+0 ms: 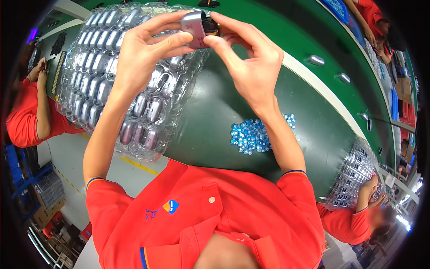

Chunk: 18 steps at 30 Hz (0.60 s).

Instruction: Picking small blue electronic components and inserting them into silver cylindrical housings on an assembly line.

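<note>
Both your arms reach up & fwd, elbows bent out, hands nearly meeting by the clear tray's (pixel 139 154) far R corner. Your L hand (pixel 142 49) pinches the silver shell (pixel 193 30): thumb flat on its front, fingers curled round top & back. Your R hand (pixel 254 65) pinches the dark insert (pixel 210 26) at the shell's open R side, index up top, thumb low by the shell's edge; other fingers fold behind, partly hidden. L forearm crosses over the tray; R forearm's well R of it, above the blue bits (pixel 248 136).

Counts: 1 shell + 1 insert in hand; 3 mauve cases (pixel 138 134) in tray's nearest row; dozens of silver cases (pixel 110 39) behind, too packed to count. 1 pile of blue bits R of tray. 2 loose silver pieces (pixel 316 60) farther R of tray, on the green strip (pixel 286 27). 1 co-worker (pixel 31 116) L of tray; 2nd clear tray (pixel 347 179) far R of it.

Materials: shell smooth, rounded, metallic-looking; can't tell metal or plastic. Insert mostly blk, roundish. Tray = thin see-through plastic, moulded pockets, lots of glare. Blue bits small, shiny. Tabletop (pixel 210 112) under tray smooth, dk green.
</note>
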{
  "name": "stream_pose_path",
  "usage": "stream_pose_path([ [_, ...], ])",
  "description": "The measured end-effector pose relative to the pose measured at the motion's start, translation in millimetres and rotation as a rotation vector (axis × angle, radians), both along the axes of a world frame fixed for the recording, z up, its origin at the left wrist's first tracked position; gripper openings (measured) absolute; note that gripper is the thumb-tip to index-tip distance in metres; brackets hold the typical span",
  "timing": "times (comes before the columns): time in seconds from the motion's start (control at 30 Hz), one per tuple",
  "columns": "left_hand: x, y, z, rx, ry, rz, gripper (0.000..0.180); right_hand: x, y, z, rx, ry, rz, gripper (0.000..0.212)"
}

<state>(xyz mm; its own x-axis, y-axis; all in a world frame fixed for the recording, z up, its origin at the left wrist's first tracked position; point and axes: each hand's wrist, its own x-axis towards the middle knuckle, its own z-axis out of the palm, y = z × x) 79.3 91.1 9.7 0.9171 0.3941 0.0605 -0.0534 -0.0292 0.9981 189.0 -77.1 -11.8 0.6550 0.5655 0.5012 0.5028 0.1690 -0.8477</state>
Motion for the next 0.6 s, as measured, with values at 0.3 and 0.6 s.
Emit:
stream_pose_path([
  [0.3, -7, -10, 8, -0.033, 0.013, -0.041, 0.042, 12, -7, -2, 0.084, 0.583, 0.414, 0.037],
  [0.6, -14, -10, -3, 0.265, -0.073, -0.094, 0.034, 3, -10, -2, 0.08, 0.89, 0.833, 0.048],
])
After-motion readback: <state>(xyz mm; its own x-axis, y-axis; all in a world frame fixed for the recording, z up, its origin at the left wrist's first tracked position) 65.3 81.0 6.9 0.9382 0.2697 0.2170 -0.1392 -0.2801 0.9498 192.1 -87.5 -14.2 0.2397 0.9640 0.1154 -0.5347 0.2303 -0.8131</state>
